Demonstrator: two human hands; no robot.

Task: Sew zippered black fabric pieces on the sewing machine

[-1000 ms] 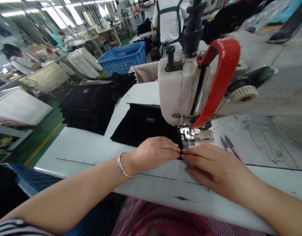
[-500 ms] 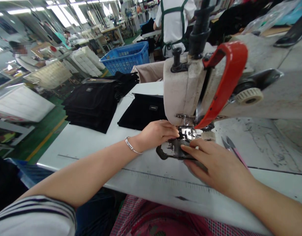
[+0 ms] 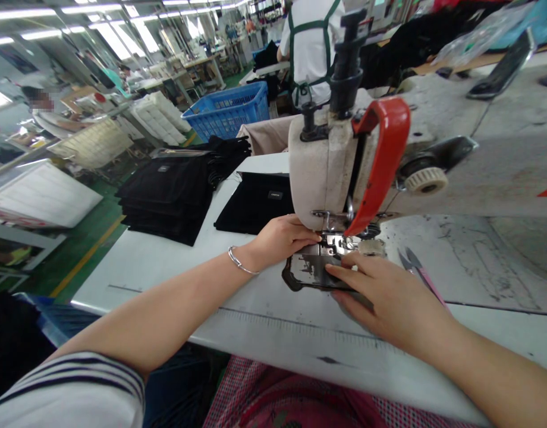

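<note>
My left hand (image 3: 285,239) is at the sewing machine's presser foot (image 3: 335,242), its thumb and fingers pinched together. Whatever lies between the fingertips is too small and hidden to make out. My right hand (image 3: 389,291) rests with fingers stretched apart, index fingertip on the metal plate (image 3: 311,270) in front of the needle area. Behind my left hand lies a flat black fabric piece (image 3: 251,205) with a small label; the machine head (image 3: 316,178) hides its right end. A red lever guard (image 3: 384,160) curves down the head.
Thread snips (image 3: 420,273) with pink handles lie right of my right hand. A stack of black fabric pieces (image 3: 166,196) sits at the table's left. Beyond are a blue crate (image 3: 229,113) and a co-worker (image 3: 311,47) with green straps. A printed ruler (image 3: 295,324) runs along the front edge.
The view has shifted slightly, so the machine head appears further left. More of the metal plate shows between my hands. Both hands keep nearly the same pose.
</note>
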